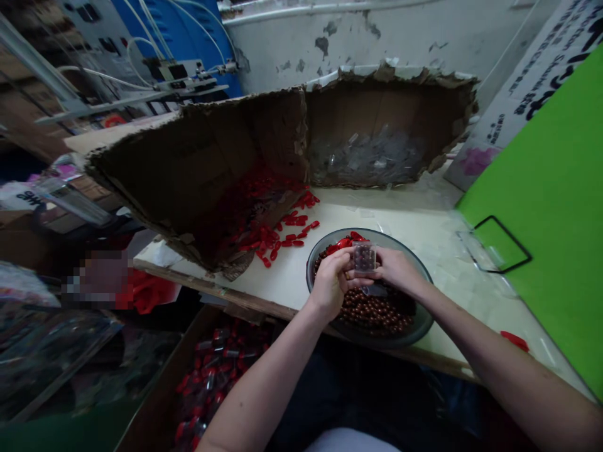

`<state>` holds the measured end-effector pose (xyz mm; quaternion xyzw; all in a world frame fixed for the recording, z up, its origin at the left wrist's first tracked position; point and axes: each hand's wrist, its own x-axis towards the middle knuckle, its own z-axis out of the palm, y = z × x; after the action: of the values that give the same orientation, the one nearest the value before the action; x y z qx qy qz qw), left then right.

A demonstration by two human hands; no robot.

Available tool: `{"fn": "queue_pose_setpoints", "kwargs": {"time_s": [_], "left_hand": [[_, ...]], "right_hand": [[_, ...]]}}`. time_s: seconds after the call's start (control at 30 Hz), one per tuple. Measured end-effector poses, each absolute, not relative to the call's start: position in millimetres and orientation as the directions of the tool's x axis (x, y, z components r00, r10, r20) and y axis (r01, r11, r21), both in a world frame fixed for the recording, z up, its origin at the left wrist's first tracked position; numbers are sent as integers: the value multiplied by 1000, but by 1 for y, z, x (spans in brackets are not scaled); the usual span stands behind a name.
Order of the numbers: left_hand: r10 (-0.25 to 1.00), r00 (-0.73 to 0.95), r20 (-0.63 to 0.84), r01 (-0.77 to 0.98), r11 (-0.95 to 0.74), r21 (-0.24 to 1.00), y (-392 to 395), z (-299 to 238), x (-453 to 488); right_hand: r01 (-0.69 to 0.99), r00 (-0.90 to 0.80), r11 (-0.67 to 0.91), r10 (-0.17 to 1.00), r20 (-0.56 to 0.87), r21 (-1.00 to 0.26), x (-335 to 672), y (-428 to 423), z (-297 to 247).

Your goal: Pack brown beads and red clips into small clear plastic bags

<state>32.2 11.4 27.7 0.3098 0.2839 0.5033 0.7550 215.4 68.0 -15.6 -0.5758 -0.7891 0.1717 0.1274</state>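
Note:
Over the basin, my left hand (332,279) and my right hand (396,269) hold a small clear plastic container (364,257) between them, with dark brown balls showing through its wall. The left fingers wrap its left side and underside; the right fingers close on its right side. Below them, a grey round basin (426,317) holds many glossy brown balls (374,314). Some red caps (346,242) lie at the basin's far side. Under the fingers is another clear piece (374,290), partly hidden.
A torn cardboard box (155,169) spills red caps (268,242) onto the white table (330,210). Behind is a box part with clear containers (377,154). A green panel (551,207) stands right. Below left, a bin holds red-capped containers (211,370). Machinery (174,72) stands back left.

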Motion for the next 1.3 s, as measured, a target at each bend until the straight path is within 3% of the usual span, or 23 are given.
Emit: {"fn": "queue_pose_setpoints", "kwargs": {"time_s": [0.1, 0.2, 0.33, 0.43, 0.53, 0.73, 0.87, 1.3], "left_hand": [[938, 322, -125, -528, 288, 799, 12, 25, 31], [956, 254, -147, -443, 250, 861, 11, 22, 31], [966, 212, -146, -337, 213, 917, 7, 18, 30], [972, 214, -101, -277, 160, 947, 5, 18, 28], [972, 229, -55, -230, 109, 967, 3, 19, 25], [960, 280, -4, -112, 36, 993, 0, 18, 23], [938, 343, 45, -27, -38, 999, -1, 15, 24], [888, 451, 92, 72, -139, 988, -14, 28, 19]], "right_hand": [[771, -248, 218, 968, 33, -598, 223, 59, -4], [491, -260, 162, 965, 34, -856, 227, 48, 10], [260, -255, 89, 967, 21, -962, 228, 30, 33], [295, -243, 98, 970, 24, -951, 229, 21, 48], [433, -289, 136, 957, 6, -891, 231, 16, 63], [700, -475, 347, 879, -45, -624, 230, 22, 87], [731, -586, 461, 802, -116, -504, 221, 28, 100], [699, -591, 258, 733, -337, -667, 214, 38, 109]]}}
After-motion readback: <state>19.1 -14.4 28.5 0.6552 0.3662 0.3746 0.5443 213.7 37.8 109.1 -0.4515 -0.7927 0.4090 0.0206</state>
